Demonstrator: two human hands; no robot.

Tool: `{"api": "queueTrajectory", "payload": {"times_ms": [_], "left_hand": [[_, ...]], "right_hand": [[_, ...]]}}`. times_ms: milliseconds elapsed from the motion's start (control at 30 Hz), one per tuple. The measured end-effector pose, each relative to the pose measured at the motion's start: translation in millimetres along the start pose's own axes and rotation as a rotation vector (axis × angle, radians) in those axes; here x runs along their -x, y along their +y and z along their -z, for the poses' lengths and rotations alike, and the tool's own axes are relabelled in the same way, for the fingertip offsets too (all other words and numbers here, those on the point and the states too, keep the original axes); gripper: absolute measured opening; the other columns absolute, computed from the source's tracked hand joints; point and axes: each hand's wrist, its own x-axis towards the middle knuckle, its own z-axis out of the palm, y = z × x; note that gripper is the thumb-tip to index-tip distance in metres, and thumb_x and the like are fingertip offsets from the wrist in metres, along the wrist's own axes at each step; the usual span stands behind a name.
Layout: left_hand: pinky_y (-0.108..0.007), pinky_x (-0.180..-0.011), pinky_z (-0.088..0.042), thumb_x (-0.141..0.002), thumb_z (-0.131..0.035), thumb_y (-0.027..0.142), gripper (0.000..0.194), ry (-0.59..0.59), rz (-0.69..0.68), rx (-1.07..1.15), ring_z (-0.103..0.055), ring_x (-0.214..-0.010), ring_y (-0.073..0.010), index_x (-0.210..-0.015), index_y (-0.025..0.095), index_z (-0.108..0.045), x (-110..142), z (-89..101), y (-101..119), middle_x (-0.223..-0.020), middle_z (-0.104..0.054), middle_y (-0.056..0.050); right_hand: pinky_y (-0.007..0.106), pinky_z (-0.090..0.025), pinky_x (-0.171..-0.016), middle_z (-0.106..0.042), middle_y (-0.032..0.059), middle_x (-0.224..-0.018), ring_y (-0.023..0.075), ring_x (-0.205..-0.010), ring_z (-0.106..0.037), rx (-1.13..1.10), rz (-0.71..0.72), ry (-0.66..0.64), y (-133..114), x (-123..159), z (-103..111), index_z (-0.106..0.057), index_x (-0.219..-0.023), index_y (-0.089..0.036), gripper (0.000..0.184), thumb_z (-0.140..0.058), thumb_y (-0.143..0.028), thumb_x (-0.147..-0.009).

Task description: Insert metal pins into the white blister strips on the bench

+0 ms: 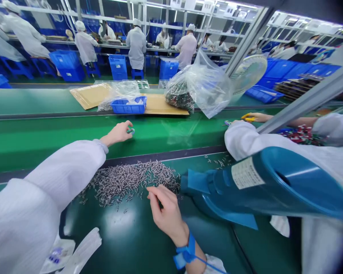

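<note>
My left hand (118,133) reaches out over the green conveyor belt (45,140), its fingers closed round a small teal part (130,131) that rests at the belt's surface. My right hand (165,211), with a blue wrist strap (185,253), hovers at the near edge of a pile of small grey metal parts (128,182) on the dark green bench. Its thumb and fingers are pinched together; what they hold is too small to make out.
A blue plastic device with a white label (260,186) lies just right of my right hand. A co-worker's white sleeve (246,139) and hand with yellow-handled cutters (250,117) are at the right. Beyond the belt sit cardboard, a blue tray (128,105) and a clear bag of parts (197,89). Empty plastic sleeves (80,253) lie near me.
</note>
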Motion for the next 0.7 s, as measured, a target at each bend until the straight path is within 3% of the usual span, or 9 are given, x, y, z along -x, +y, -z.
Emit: {"api": "queueTrajectory", "payload": {"times_ms": [67,133,233,333,500,700], "left_hand": [[-0.041,-0.084,-0.057,-0.096,-0.062,0.035,0.033,-0.029,0.019,-0.016,-0.066,-0.098,-0.0212,-0.123,0.015,-0.059,21,6.6,28,-0.117,-0.064,-0.009],[-0.040,-0.086,-0.056,-0.093,-0.065,0.030,0.033,-0.061,-0.011,-0.026,-0.066,-0.096,-0.0204,-0.122,0.014,-0.059,51,10.1,60,-0.112,-0.066,-0.008],[-0.035,-0.089,-0.053,-0.084,-0.069,0.019,0.035,-0.113,-0.086,-0.033,-0.066,-0.097,-0.0207,-0.118,0.015,-0.061,106,3.4,106,-0.107,-0.069,-0.007],[-0.036,-0.091,-0.052,-0.078,-0.068,0.014,0.035,-0.163,-0.125,-0.051,-0.065,-0.104,-0.0252,-0.113,0.015,-0.063,159,-14.9,139,-0.110,-0.070,-0.009],[-0.037,-0.091,-0.051,-0.073,-0.066,0.008,0.039,-0.184,-0.086,-0.047,-0.064,-0.105,-0.0272,-0.111,0.017,-0.061,218,-38.6,161,-0.109,-0.070,-0.009],[-0.036,-0.090,-0.051,-0.078,-0.067,0.013,0.043,-0.088,0.025,-0.023,-0.063,-0.106,-0.0261,-0.119,0.019,-0.055,277,-48.5,164,-0.111,-0.068,-0.008]], "right_hand": [[0.032,-0.052,-0.064,-0.069,0.0037,-0.073,0.0171,-0.067,-0.063,-0.012,0.045,0.055,-3,0,1,-0.067,-0.106,-0.018,0.022,-0.051,-0.009,-0.093],[0.031,-0.054,-0.064,-0.069,0.0019,-0.071,0.0160,-0.063,-0.064,-0.030,0.045,0.191,-6,2,5,-0.068,-0.106,-0.019,0.021,-0.052,-0.011,-0.093],[0.028,-0.054,-0.061,-0.069,0.0001,-0.068,0.0145,-0.059,-0.065,-0.088,-0.102,0.421,-12,7,14,-0.069,-0.105,-0.019,0.018,-0.054,-0.018,-0.095],[0.027,-0.053,-0.059,-0.070,0.0007,-0.070,0.0144,-0.060,-0.065,-0.184,-0.283,0.501,-18,19,23,-0.069,-0.106,-0.018,0.019,-0.056,-0.027,-0.096],[0.030,-0.055,-0.064,-0.072,0.0048,-0.079,0.0175,-0.069,-0.067,-0.168,-0.391,0.314,-21,55,31,-0.069,-0.099,-0.016,0.022,-0.057,-0.033,-0.090],[0.038,-0.055,-0.079,-0.064,0.0129,-0.106,0.0235,-0.092,-0.063,0.215,-0.237,0.015,-19,95,30,-0.066,-0.106,-0.017,0.029,-0.047,-0.028,-0.088]]}}
